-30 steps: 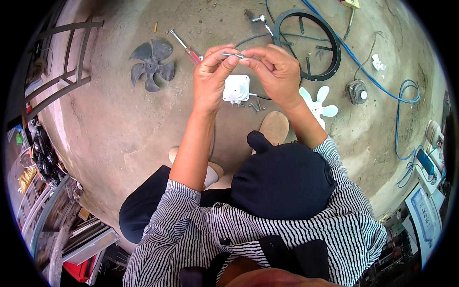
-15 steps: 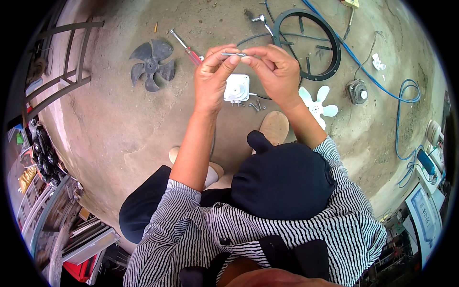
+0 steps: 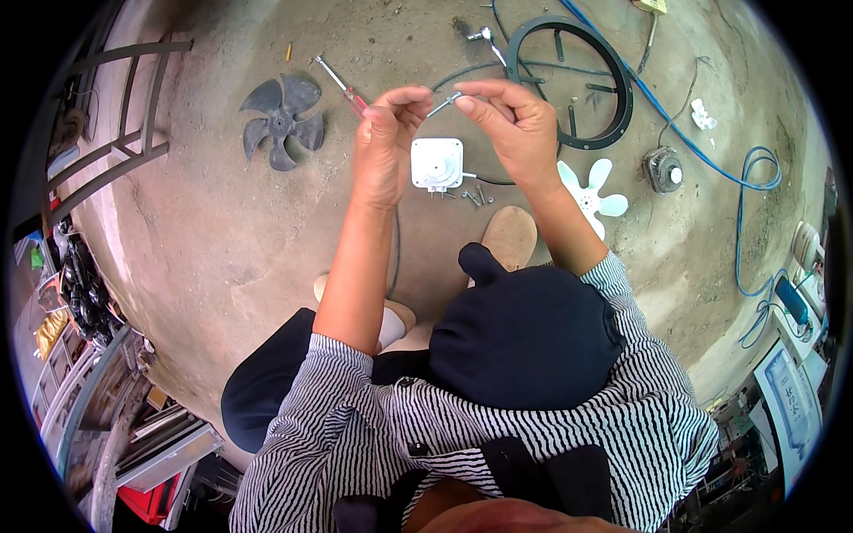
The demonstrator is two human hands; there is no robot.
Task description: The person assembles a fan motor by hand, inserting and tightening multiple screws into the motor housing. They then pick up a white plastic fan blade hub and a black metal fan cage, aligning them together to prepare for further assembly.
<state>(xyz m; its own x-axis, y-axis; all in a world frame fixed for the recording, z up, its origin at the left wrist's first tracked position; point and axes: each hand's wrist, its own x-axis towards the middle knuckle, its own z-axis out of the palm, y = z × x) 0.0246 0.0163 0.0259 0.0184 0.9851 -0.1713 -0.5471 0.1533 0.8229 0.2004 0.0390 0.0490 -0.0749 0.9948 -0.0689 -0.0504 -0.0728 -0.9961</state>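
My right hand (image 3: 520, 124) pinches a slim metal bolt (image 3: 442, 106) between thumb and forefinger. There is a wider piece, maybe a nut, at its upper end by the fingertips. The shank slants down to the left. My left hand (image 3: 384, 147) is just left of it, thumb and fingers apart, with nothing seen in it. On the floor below and between the hands lies a square white motor (image 3: 436, 163) with a dark cable. Several loose bolts (image 3: 478, 197) lie beside its lower right corner. A red-handled driver (image 3: 342, 84) lies behind my left hand.
A dark fan blade (image 3: 283, 122) lies at left, a white fan blade (image 3: 588, 201) at right. Beyond my right hand is a black ring frame (image 3: 625, 98). A small dark motor (image 3: 663, 171), a ratchet wrench (image 3: 487, 40) and a blue cable (image 3: 684, 142) are further out.
My left hand has let go of the bolt, opened and drawn back slightly left. The bolt stays in my right fingers, now tilted down to the left rather than nearly level.
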